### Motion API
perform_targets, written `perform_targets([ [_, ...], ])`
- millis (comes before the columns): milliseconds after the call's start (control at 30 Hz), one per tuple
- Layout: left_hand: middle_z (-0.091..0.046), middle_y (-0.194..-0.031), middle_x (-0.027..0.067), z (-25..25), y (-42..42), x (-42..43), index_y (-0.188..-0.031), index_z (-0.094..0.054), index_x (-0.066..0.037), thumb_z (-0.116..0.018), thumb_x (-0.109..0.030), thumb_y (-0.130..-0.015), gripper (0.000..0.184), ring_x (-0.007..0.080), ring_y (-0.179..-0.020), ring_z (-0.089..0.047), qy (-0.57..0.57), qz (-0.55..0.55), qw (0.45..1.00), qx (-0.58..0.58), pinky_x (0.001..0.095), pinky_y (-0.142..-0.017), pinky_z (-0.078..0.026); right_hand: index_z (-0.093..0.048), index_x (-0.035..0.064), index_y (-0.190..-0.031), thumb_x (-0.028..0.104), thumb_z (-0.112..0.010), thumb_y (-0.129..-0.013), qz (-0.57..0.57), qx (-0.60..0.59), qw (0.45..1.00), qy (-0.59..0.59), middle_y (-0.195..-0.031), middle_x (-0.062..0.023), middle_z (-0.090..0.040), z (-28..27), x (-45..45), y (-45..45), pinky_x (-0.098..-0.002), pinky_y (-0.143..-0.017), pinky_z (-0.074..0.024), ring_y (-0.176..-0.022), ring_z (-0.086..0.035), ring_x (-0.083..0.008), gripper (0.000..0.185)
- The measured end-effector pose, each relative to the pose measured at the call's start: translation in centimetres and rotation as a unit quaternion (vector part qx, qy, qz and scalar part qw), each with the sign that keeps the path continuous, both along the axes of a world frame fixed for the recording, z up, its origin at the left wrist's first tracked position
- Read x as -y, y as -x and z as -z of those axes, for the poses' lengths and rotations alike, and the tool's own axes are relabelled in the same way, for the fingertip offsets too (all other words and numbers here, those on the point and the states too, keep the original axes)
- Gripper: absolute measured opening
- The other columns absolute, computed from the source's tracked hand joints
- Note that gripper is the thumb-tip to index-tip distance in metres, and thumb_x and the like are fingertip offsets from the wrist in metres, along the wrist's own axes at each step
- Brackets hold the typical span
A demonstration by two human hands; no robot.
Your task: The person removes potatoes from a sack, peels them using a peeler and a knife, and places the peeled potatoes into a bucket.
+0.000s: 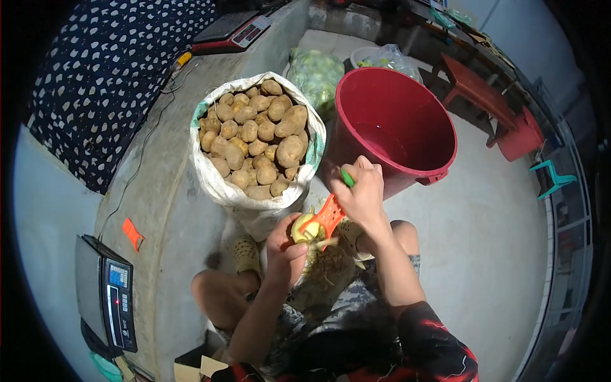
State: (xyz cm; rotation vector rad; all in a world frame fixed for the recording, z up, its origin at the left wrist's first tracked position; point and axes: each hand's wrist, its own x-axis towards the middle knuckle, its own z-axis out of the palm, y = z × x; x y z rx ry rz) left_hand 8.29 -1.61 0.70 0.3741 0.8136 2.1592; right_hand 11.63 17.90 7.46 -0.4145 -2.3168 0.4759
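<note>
My left hand (284, 252) is closed around a partly peeled potato (305, 227), whose pale yellow flesh shows. My right hand (361, 193) grips an orange peeler (330, 215) with a green part by the thumb, and its head lies against the potato. A strip of peel hangs near the left fingers. Below the hands, peelings (326, 266) lie between my legs. Just beyond them stands an open white sack (207, 172) full of unpeeled potatoes (248, 130), and right of it a large red tub (394, 127).
Another orange peeler (132, 234) lies on the concrete ledge (143, 191) at left, near a digital scale (118, 299). A second scale (235, 32) sits farther up the ledge. Bagged green vegetables (315, 76) are behind the tub; a red-brown stool (474, 86) stands at right.
</note>
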Motion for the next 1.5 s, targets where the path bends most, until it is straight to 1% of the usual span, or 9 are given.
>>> perform_targets([
  [133,-0.056,-0.127,0.0144,1.0,0.3,0.6,-0.134,-0.042,0.007,-0.073,-0.018,-0.071,0.075,0.0254,-0.12,-0.053,-0.069,0.035,0.994,0.08,0.0399,-0.11,-0.036,-0.058,-0.0041,-0.064,0.025,-0.065,-0.08,0.033,0.063,0.956,0.284,-0.058,-0.0212,-0.049,4.0,-3.2,1.4,-0.05,-0.056,-0.0363,-0.057,-0.05,-0.0384,0.034],
  [367,-0.058,-0.122,0.0122,-0.5,-0.4,-0.1,-0.131,-0.048,0.005,-0.076,-0.029,-0.072,0.073,0.0234,-0.119,-0.053,-0.013,0.008,0.999,0.043,0.0377,-0.112,-0.034,-0.061,-0.0006,-0.065,0.021,-0.066,-0.077,-0.014,-0.063,0.998,0.006,-0.061,-0.0184,-0.046,0.6,-0.2,0.3,-0.0466,-0.057,-0.0354,-0.061,-0.049,-0.0347,0.025],
  [500,-0.055,-0.125,0.0121,-0.4,-0.3,0.3,-0.133,-0.043,0.006,-0.071,-0.018,-0.069,0.073,0.024,-0.124,-0.049,-0.038,-0.02,0.996,0.072,0.0395,-0.114,-0.03,-0.059,-0.0019,-0.063,0.02,-0.067,-0.078,0.037,-0.007,0.947,0.318,-0.062,-0.0181,-0.05,5.5,-3.9,1.4,-0.0462,-0.056,-0.037,-0.059,-0.05,-0.035,0.027],
  [700,-0.057,-0.122,0.0126,-1.3,-0.5,0.1,-0.131,-0.045,0.007,-0.077,-0.024,-0.065,0.079,0.0222,-0.12,-0.052,0.077,-0.015,0.997,0.004,0.0373,-0.113,-0.031,-0.058,-0.0025,-0.063,0.021,-0.068,-0.077,-0.033,-0.042,0.999,0.006,-0.063,-0.0178,-0.049,-0.4,0.0,-0.3,-0.0465,-0.058,-0.0369,-0.06,-0.05,-0.0359,0.029],
  [833,-0.057,-0.122,0.0124,-0.1,-0.2,0.5,-0.132,-0.043,0.007,-0.073,-0.005,-0.065,0.074,0.022,-0.117,-0.054,-0.029,0.007,0.999,0.036,0.0348,-0.105,-0.039,-0.06,-0.0021,-0.065,0.02,-0.066,-0.079,0.003,0.005,0.966,0.258,-0.062,-0.0189,-0.05,3.7,-3.2,1.3,-0.0472,-0.058,-0.0362,-0.061,-0.049,-0.0369,0.027],
  [1033,-0.057,-0.123,0.0117,-0.5,-0.4,0.6,-0.132,-0.044,0.007,-0.076,-0.005,-0.063,0.077,0.0214,-0.116,-0.055,0.062,-0.003,0.998,-0.012,0.0336,-0.104,-0.04,-0.059,-0.0035,-0.064,0.023,-0.064,-0.082,-0.058,-0.009,0.997,0.047,-0.061,-0.0211,-0.048,-0.1,-0.5,-0.3,-0.0446,-0.058,-0.0375,-0.061,-0.05,-0.0371,0.032],
  [1200,-0.057,-0.123,0.013,0.2,0.1,0.5,-0.132,-0.045,0.008,-0.071,-0.016,-0.069,0.073,0.0236,-0.118,-0.053,-0.018,0.025,0.999,0.031,0.0376,-0.109,-0.036,-0.059,-0.0044,-0.064,0.024,-0.065,-0.084,0.007,0.061,0.947,0.315,-0.054,-0.0216,-0.051,3.9,-4.2,0.6,-0.0448,-0.055,-0.0363,-0.055,-0.05,-0.0341,0.035],
  [1433,-0.056,-0.126,0.0139,-0.1,-0.1,0.0,-0.134,-0.045,0.007,-0.069,-0.021,-0.073,0.072,0.0248,-0.122,-0.05,-0.003,0.012,0.999,0.048,0.0392,-0.112,-0.032,-0.057,-0.0042,-0.064,0.022,-0.069,-0.081,-0.012,-0.009,0.976,0.217,-0.059,-0.0175,-0.049,1.9,-1.4,0.4,-0.0465,-0.055,-0.0347,-0.056,-0.047,-0.0339,0.034],
  [1500,-0.055,-0.127,0.0137,-0.3,-0.3,-0.2,-0.134,-0.044,0.007,-0.07,-0.021,-0.073,0.072,0.0247,-0.122,-0.05,-0.001,0.008,0.999,0.031,0.0392,-0.112,-0.032,-0.058,-0.0036,-0.066,0.023,-0.07,-0.078,-0.039,-0.057,0.997,0.032,-0.062,-0.0179,-0.048,0.5,-0.3,0.0,-0.0482,-0.056,-0.0348,-0.057,-0.046,-0.0354,0.032],
])
